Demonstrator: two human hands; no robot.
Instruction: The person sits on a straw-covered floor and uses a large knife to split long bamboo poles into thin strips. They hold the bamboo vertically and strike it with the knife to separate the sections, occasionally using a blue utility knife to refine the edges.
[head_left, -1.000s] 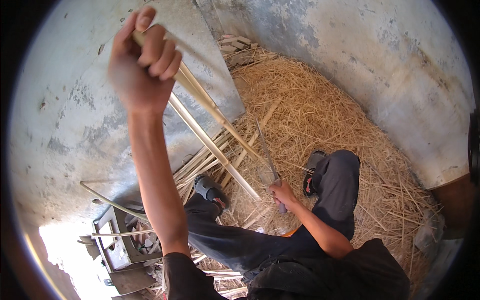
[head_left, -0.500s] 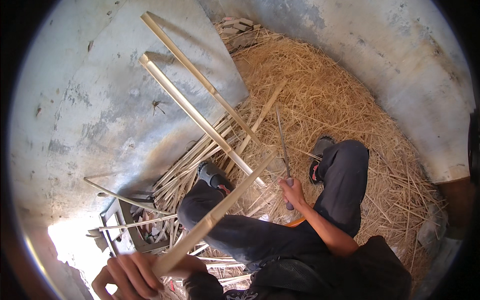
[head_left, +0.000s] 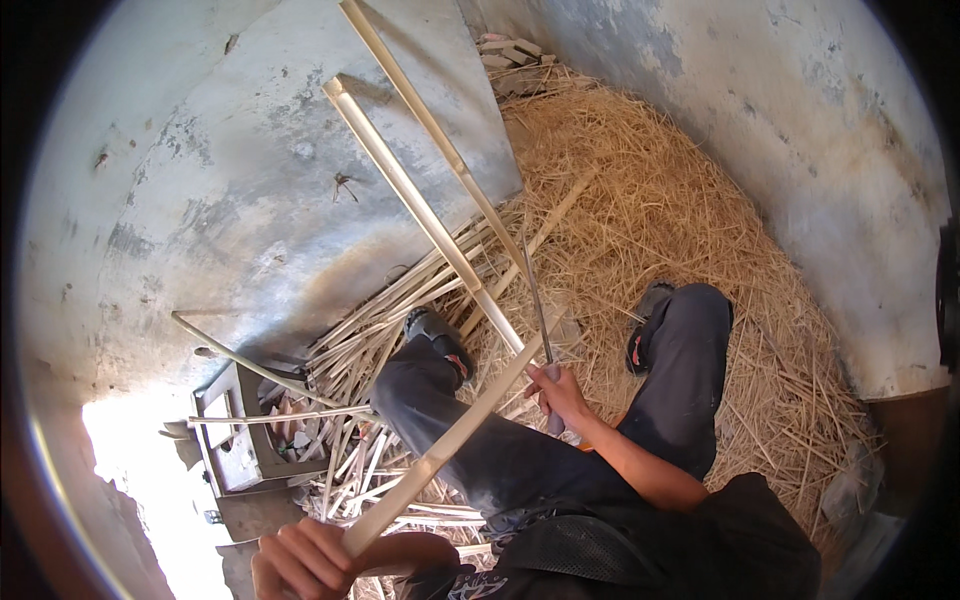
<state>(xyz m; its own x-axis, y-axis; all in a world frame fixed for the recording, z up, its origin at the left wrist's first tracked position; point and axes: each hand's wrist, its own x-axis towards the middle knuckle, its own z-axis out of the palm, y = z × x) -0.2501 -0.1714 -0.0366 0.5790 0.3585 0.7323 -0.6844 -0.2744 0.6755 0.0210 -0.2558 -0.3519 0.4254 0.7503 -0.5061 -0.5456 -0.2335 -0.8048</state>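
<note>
Left hand [head_left: 300, 558] clamped on bamboo strip [head_left: 440, 455], dropped from upper left to lower left (pulling split open) | right hand [head_left: 557, 392] gripping knife [head_left: 537, 300].

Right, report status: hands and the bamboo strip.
Left hand gripping bamboo strip. Right hand holding knife against it. Straw underfoot, nothing blocking.

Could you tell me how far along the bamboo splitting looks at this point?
Done: a heap of thin strips lies by the wall, and shavings cover the floor. In hand: the left hand holds one strip in a closed grip, while the right hand grips a blade against it. Left: two long poles lean on the wall, seemingly unworked.
</note>
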